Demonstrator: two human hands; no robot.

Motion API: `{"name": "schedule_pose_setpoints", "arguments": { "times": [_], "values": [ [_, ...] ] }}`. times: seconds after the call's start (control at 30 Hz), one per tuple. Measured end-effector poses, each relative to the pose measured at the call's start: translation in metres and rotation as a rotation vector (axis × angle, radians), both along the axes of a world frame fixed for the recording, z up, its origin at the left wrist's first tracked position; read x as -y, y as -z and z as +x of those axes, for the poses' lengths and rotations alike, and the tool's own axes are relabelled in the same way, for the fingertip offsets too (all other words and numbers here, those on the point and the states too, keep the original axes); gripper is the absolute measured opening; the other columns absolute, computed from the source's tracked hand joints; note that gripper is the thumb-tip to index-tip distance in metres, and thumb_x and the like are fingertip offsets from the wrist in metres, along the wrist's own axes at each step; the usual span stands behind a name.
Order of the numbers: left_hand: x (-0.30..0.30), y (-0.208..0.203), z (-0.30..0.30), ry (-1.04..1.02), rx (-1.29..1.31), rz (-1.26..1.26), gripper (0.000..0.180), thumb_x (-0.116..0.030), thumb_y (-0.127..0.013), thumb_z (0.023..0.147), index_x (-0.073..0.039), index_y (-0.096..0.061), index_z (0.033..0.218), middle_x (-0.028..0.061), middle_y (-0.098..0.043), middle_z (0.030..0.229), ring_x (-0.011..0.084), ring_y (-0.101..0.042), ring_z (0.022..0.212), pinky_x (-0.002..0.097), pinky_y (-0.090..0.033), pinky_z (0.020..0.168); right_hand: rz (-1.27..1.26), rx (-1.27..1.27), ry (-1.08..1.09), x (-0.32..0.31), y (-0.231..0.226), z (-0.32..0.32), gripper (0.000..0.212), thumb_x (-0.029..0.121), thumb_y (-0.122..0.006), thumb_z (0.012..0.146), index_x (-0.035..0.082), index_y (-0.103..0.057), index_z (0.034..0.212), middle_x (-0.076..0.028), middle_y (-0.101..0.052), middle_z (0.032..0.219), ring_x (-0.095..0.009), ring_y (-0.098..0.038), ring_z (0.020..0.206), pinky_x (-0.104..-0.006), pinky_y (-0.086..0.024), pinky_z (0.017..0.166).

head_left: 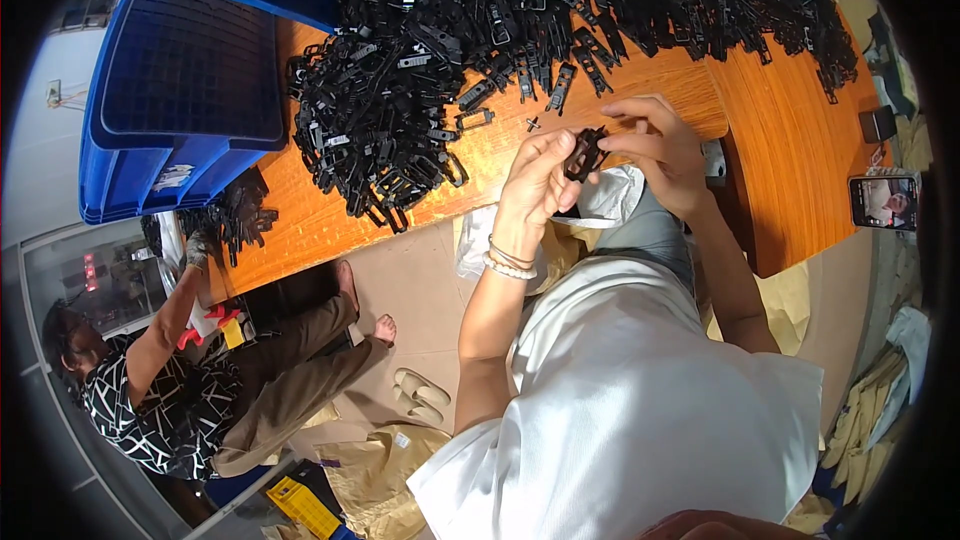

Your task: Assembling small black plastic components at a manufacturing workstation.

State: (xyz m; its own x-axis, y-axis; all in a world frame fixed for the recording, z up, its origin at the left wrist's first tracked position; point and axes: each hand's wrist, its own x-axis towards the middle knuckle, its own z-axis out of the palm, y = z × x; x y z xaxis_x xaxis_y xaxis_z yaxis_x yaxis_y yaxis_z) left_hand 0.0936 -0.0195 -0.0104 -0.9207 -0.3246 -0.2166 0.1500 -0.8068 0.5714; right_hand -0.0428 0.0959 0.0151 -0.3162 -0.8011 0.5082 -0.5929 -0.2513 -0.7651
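Observation:
My left hand point(540, 178) grips a small black plastic clip-like part point(582, 157) between thumb and fingers, just off the table's front edge. From the other side my right hand point(662, 150) reaches in, its fingertips pressed against the same part while another finger arches above it. Exactly how the right fingers close on it is partly hidden. On the wooden table point(480, 175), a tiny dark cross-shaped piece point(533, 124) lies beside my left thumb. Beyond both hands spreads a large heap of similar black plastic parts point(390, 110).
Blue plastic crates point(180, 160) stand at the left end. A co-worker point(170, 380) sits there, one hand by a smaller pile of black parts point(240, 215). At right are a phone point(884, 202) and a small dark box point(878, 124). Slippers point(420, 395) and brown bags point(380, 480) lie below.

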Motion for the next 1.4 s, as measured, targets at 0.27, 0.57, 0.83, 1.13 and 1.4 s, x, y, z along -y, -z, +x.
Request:
{"name": "schedule_pose_setpoints", "arguments": {
  "times": [0.27,0.57,0.83,1.13,1.4],
  "values": [
    [-0.007,0.003,-0.003,0.084,-0.006,0.094,0.031,-0.025,-0.049,0.086,0.005,-0.050,0.088,0.0173,-0.056,0.062,0.0142,-0.048,0.033,0.0180,-0.034,0.029,0.115,-0.340,0.030,0.000,0.005,-0.001,0.025,0.001,-0.054,0.061,0.009,-0.061,0.084,-0.008,-0.052,0.103,-0.028,-0.049,0.095,-0.0349,-0.043,0.078],
    [-0.007,0.005,-0.005,0.098,-0.027,0.070,0.029,-0.024,-0.049,0.086,0.005,-0.050,0.089,0.0170,-0.057,0.064,0.0148,-0.048,0.034,0.0190,-0.035,0.029,0.122,-0.155,-0.058,-0.003,-0.001,0.003,0.020,-0.006,-0.055,0.066,0.005,-0.060,0.082,-0.012,-0.051,0.107,-0.027,-0.051,0.091,-0.0317,-0.043,0.072],
    [-0.009,0.004,-0.005,0.046,0.030,0.074,0.028,-0.020,-0.049,0.085,0.007,-0.051,0.094,0.0172,-0.058,0.065,0.0151,-0.050,0.036,0.0194,-0.036,0.030,-0.044,-0.283,-0.041,-0.004,0.005,-0.004,0.021,-0.001,-0.056,0.062,0.007,-0.060,0.081,-0.013,-0.051,0.106,-0.029,-0.051,0.090,-0.0346,-0.042,0.073],
    [-0.005,0.007,-0.005,0.121,0.028,0.022,0.027,-0.019,-0.050,0.085,0.007,-0.052,0.092,0.0172,-0.058,0.063,0.0155,-0.050,0.035,0.0201,-0.037,0.029,0.012,-0.382,-0.012,-0.007,0.001,-0.002,0.020,0.003,-0.054,0.061,0.007,-0.059,0.080,-0.011,-0.052,0.106,-0.029,-0.049,0.095,-0.0378,-0.040,0.079],
    [-0.014,0.006,-0.015,-0.110,0.225,-0.114,0.019,-0.015,-0.055,0.082,-0.001,-0.046,0.092,0.0112,-0.058,0.065,0.0127,-0.051,0.038,0.0186,-0.037,0.030,0.225,-0.188,-0.084,-0.009,-0.007,0.005,0.029,0.016,-0.060,0.069,0.002,-0.055,0.094,-0.013,-0.045,0.117,-0.032,-0.043,0.103,-0.0379,-0.035,0.085]
  ]
}}
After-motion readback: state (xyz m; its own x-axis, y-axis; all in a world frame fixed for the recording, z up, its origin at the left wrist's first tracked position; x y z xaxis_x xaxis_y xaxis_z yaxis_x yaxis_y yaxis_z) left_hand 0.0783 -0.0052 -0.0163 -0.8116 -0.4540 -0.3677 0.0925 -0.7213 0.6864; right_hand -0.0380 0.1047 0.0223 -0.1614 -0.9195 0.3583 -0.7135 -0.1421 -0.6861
